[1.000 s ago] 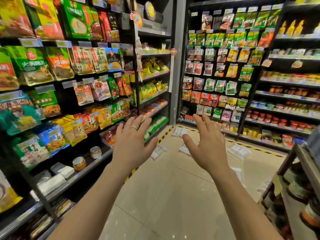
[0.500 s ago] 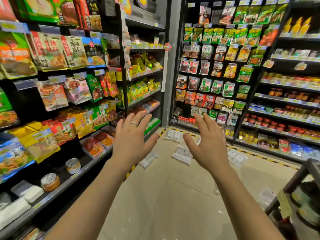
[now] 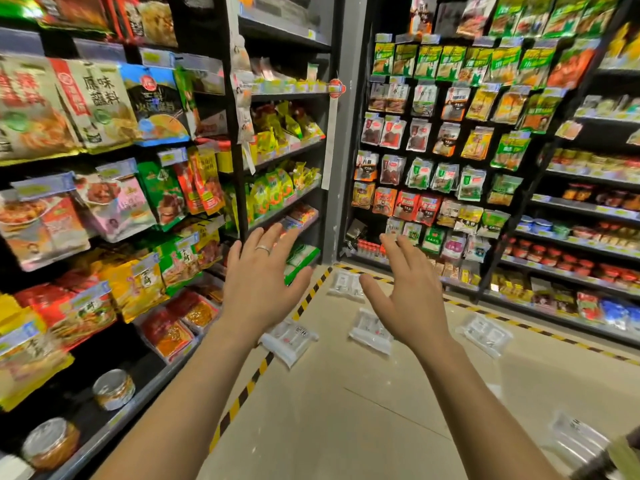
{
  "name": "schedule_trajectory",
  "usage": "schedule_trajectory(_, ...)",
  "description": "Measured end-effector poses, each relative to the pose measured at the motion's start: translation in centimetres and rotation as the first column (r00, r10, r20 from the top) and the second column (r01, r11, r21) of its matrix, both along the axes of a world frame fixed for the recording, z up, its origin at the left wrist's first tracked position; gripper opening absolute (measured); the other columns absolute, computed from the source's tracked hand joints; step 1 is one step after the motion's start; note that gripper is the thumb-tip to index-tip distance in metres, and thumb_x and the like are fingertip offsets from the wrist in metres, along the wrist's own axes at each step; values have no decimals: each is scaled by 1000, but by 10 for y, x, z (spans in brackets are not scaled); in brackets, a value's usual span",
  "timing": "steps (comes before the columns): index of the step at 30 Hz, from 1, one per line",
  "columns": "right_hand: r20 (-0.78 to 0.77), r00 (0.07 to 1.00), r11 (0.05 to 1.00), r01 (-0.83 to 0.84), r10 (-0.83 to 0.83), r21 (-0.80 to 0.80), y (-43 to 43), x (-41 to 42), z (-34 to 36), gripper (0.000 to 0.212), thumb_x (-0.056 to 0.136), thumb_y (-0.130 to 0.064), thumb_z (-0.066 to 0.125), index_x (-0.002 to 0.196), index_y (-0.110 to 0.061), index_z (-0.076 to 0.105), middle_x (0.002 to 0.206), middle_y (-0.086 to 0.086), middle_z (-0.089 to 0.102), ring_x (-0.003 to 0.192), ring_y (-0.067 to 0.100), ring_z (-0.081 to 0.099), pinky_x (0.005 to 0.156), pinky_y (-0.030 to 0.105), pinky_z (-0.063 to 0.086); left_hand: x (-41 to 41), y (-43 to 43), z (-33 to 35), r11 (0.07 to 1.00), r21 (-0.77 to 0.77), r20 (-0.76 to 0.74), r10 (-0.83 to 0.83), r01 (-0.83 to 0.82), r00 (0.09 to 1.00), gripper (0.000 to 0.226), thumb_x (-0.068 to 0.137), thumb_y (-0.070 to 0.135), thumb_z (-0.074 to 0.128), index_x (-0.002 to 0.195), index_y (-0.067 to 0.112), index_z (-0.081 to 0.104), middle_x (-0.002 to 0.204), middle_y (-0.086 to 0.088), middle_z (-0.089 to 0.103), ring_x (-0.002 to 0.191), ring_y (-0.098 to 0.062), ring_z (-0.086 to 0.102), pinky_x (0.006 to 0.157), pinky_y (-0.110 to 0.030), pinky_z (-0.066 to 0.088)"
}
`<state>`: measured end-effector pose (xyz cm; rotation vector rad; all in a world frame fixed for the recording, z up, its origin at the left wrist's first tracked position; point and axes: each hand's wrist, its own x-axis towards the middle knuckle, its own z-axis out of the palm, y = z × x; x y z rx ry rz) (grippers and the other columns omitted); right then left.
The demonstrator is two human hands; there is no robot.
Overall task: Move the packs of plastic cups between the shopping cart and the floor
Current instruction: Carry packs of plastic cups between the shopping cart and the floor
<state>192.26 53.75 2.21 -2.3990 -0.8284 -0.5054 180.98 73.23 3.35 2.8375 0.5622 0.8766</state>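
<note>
Shelving [image 3: 156,379] is filling our left side, and bright sauce packets [image 3: 100,102] are crowding it. Two lidded jars [image 3: 113,389] are sitting on its lowest board, near the front rim.

We are holding our left hand [image 3: 263,275] out in the air, back upward. Its fingers are lying straight and spread wide, gripping nothing, and a ring [image 3: 262,250] is showing on one of them.

Just below and to the right of that wrist, a first pack [image 3: 289,341] of plastic cups is lying flat on the pale floor [image 3: 346,427]. It is touching the yellow-and-black striped line [image 3: 242,396] along the foot of the shelving.

A second pack [image 3: 346,282] is lying farther off, showing between our two hands near the corner of the aisle. A third pack [image 3: 370,330] is resting on the floor beside it, partly hiding behind our right thumb.

Our right hand [image 3: 412,299] is hovering level with the left, fingers straight and a little apart, also holding nothing.

A fourth pack [image 3: 485,334] is lying to the right of that wrist, near the foot of the right-hand rack [image 3: 568,275]. Small hanging pouches [image 3: 450,133] are covering the back wall. A fifth pack [image 3: 578,441], blurred, is lying at the lower right corner of the floor.
</note>
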Motion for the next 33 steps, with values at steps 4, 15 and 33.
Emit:
schedule_trajectory(4,-14,1000,1000,-16,16,-6,37,38,-9,67,92,-58,42,152,-35,23,161,-1,22,147,24,19,116,45,19,32,36,-11,1000,-1,-27,10,-10,1000,75,85,65,23,148,28,38,155,0,37,143,-25,29,116,-53,19)
schedule_trajectory(15,-152,986,996,-58,68,70,124,183,-62,68,91,-55,45,152,-32,27,160,3,25,146,25,20,117,48,22,167,124,-54,1000,0,-98,31,-31,995,69,87,61,33,146,26,42,152,-4,41,141,-29,32,114,-54,24)
schedule_trajectory(33,-404,913,998,-43,53,34,262,489,-162,74,87,-60,40,153,-29,26,160,4,26,147,26,22,116,49,24,489,266,-136,999,-34,-366,-6,-7,931,76,86,65,30,148,22,40,153,-7,39,140,-30,35,110,-53,30)
